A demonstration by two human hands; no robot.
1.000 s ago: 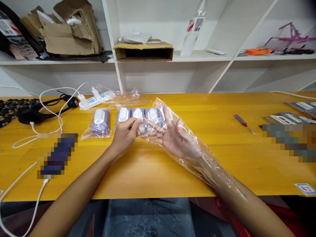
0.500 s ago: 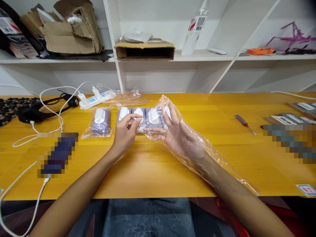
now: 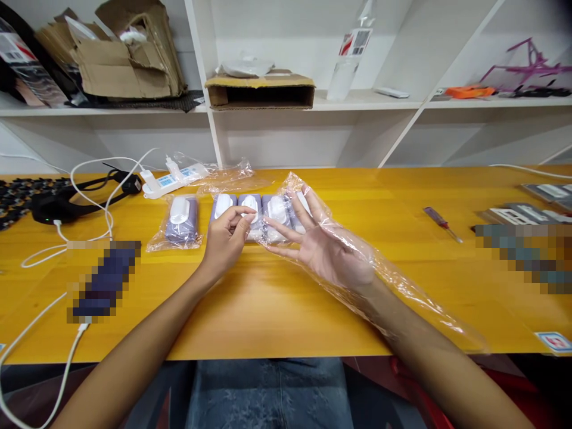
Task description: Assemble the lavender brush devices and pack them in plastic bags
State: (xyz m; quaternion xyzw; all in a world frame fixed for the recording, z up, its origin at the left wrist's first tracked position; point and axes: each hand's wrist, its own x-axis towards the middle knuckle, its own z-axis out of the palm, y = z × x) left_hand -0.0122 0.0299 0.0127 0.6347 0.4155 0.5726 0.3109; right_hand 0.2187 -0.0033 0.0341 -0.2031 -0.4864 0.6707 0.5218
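My right hand is inside a long clear plastic bag, palm turned up and fingers spread. The bag runs back over the wrist and forearm. Just left of the bag's far corner, my left hand is closed, thumb and index finger pinched together at the film's edge. Behind both hands stands a row of several purple packs with white oval lids, partly covered by the fingers and the film. A similar purple pack in clear wrap sits apart to the left.
A white power strip with plugs and crumpled clear film lie at the back. To the left are a black headset, white cables and a blurred phone. A screwdriver lies right. Shelves hold a cardboard box and bottle.
The right hand's fingers have spread wider inside the bag, the lower ones reaching further left. The bag's open end has slid slightly further along the forearm. My left hand stays almost still.
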